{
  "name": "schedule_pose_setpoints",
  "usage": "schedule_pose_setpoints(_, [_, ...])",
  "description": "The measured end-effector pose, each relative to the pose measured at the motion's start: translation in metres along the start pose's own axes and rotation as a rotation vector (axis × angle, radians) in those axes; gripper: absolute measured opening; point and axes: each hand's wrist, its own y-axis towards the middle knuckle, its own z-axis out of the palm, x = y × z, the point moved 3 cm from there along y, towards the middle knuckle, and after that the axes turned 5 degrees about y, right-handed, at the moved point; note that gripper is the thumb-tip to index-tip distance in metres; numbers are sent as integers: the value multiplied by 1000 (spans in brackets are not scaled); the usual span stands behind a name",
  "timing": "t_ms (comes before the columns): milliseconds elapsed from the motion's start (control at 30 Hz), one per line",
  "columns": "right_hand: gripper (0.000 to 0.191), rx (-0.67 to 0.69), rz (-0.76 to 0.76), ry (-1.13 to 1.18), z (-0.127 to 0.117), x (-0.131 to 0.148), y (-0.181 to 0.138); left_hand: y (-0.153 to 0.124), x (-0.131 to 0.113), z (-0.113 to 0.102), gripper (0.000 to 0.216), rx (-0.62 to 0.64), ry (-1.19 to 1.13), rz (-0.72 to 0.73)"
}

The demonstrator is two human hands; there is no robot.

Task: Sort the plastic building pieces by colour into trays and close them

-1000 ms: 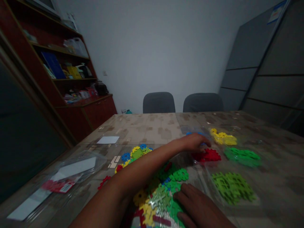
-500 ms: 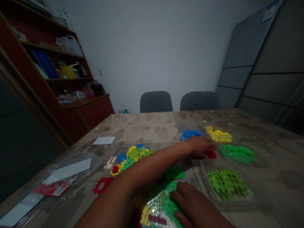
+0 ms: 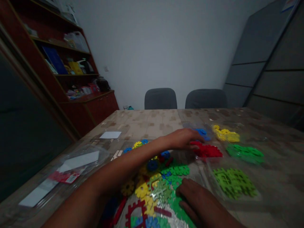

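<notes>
**Left hand draws back across red pieces**

Fingers of the left hand (image 3: pixel 185 138), over the red pieces (image 3: pixel 209 150) half a second ago, have shifted toward their near-left edge, leaving more red in view. Closest to the camera, a mixed pile of plastic pieces (image 3: pixel 149 202) covers the table (image 3: pixel 154 122), with a red square frame (image 3: pixel 129 214) near the front. At its right side the right hand (image 3: pixel 196 198) rests on green pieces (image 3: pixel 175 202), upper fingers bent and close together, the thumb side set apart; whether they pinch anything cannot be told. Off to the left lies a clear plastic bag (image 3: pixel 101 155) with white card and a red label.

Just beyond the right hand, lime pieces (image 3: pixel 234 182) sit in a clear tray. Farther on, the left hand's fingers reach out, parted from the thumb, at the red pieces; a grip is too dim to confirm. Bright green pieces (image 3: pixel 245 152) lie to the right, with blue pieces (image 3: pixel 203 134) and yellow pieces (image 3: pixel 226 135) behind. Two gray chairs (image 3: pixel 161 98) stand at the far edge, before a pale wall (image 3: pixel 178 47).
</notes>
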Motion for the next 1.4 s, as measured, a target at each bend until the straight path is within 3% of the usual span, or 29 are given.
schedule_pose_setpoints(133, [16,-12,31,45,-9,-2,-5,-77,-5,-14,23,-173,-143,-40])
schedule_pose_setpoints(233, [45,31,40,23,-11,-3,-9,-128,-10,-15,22,-185,-194,-128])
schedule_pose_setpoints(300, [60,67,63,19,-11,-3,-10,-155,-13,-15,23,-204,-230,-165])
schedule_pose_setpoints(400, [54,74,117,70,-11,-2,-9,-181,-12,-14,25,-230,-217,-234])
schedule_pose_setpoints(567, [41,118,212,185,-6,-7,-8,-188,-9,-13,22,-202,-196,-295])
schedule_pose_setpoints(900, [6,-29,67,194,-4,-9,4,-174,-28,-11,23,-78,-203,-287])
schedule_pose_setpoints(1033, [9,-251,96,145,-11,-13,17,-173,-34,-14,25,-42,-184,-285])
schedule_pose_setpoints(1167, [15,-406,137,71,-1,-32,21,-178,-38,-6,26,-20,-169,-267])
schedule_pose_setpoints(1267, [26,-452,146,26,8,-45,20,-185,-40,1,24,-22,-186,-280])
schedule_pose_setpoints(1400, [23,-388,125,82,6,-44,21,-194,-39,7,22,-25,-180,-319])
